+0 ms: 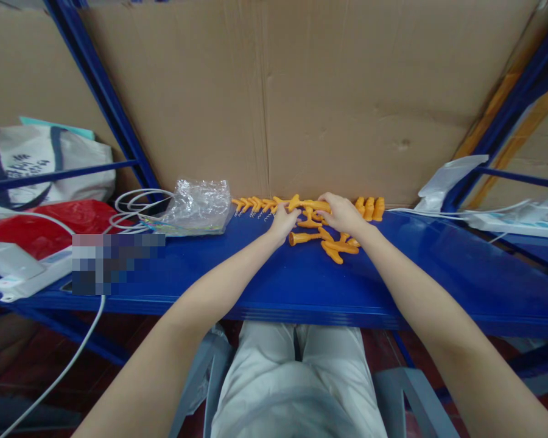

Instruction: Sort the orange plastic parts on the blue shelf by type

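My left hand (283,224) reaches to the back of the blue shelf, its fingers curled at an orange plastic corkscrew part (294,201). Left of it, several orange corkscrews (254,203) with metal spirals stand in a row along the cardboard. My right hand (343,212) is bent around another orange plastic piece (314,205), thumb and fingers on either side; its fingertips are partly hidden. In front of the hands lie a hollow orange tube (304,238) and a loose pile of winged orange parts (335,248).
Several orange sleeves (369,208) stand in a row right of my right hand. A clear plastic bag (198,207) and coiled white cable (130,204) lie to the left. Power strips rest at both sides, the right one (516,224) near the blue post. Cardboard (329,103) walls the back.
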The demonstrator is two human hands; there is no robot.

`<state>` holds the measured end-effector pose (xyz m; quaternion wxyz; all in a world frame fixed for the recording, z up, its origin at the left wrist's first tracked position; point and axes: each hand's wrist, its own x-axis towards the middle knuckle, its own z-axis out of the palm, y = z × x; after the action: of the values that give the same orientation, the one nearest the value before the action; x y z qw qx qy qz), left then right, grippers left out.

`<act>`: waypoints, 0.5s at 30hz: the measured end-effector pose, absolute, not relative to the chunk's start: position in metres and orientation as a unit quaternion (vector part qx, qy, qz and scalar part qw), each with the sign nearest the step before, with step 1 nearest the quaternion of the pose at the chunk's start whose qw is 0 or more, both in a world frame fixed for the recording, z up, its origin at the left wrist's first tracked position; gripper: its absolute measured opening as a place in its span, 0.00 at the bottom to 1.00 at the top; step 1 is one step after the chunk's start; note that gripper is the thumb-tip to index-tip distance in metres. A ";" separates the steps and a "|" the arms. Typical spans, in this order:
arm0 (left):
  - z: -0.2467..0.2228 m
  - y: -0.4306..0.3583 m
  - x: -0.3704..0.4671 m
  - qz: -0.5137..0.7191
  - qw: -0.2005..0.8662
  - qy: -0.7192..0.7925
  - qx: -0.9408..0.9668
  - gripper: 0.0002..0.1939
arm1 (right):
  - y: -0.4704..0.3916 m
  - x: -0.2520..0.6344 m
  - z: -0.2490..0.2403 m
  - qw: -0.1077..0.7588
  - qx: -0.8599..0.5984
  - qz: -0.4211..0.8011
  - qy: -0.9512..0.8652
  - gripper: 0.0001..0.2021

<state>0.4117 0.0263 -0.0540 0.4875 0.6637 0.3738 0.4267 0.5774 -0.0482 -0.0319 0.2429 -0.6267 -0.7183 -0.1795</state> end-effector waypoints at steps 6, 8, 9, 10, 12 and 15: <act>-0.067 0.045 0.402 0.459 0.222 0.295 0.808 0.35 | -0.053 0.578 -0.028 0.215 -0.577 -0.260 -0.744 0.15; -0.071 0.046 0.400 0.448 0.163 0.287 0.831 0.37 | -0.055 0.574 -0.027 0.206 -0.556 -0.274 -0.757 0.16; -0.073 0.046 0.400 0.447 0.150 0.293 0.832 0.38 | -0.056 0.572 -0.027 0.205 -0.545 -0.278 -0.764 0.16; -0.075 0.047 0.400 0.450 0.145 0.301 0.828 0.39 | -0.056 0.571 -0.027 0.206 -0.536 -0.280 -0.769 0.16; -0.076 0.049 0.401 0.459 0.145 0.318 0.817 0.39 | -0.056 0.568 -0.027 0.212 -0.523 -0.278 -0.777 0.16; -0.077 0.052 0.402 0.469 0.156 0.332 0.804 0.38 | -0.054 0.567 -0.029 0.225 -0.525 -0.255 -0.780 0.16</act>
<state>0.4019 0.0521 -0.0766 0.1559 0.8037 0.3316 0.4688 0.5669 -0.0539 -0.0293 0.2247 -0.5248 -0.7803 -0.2555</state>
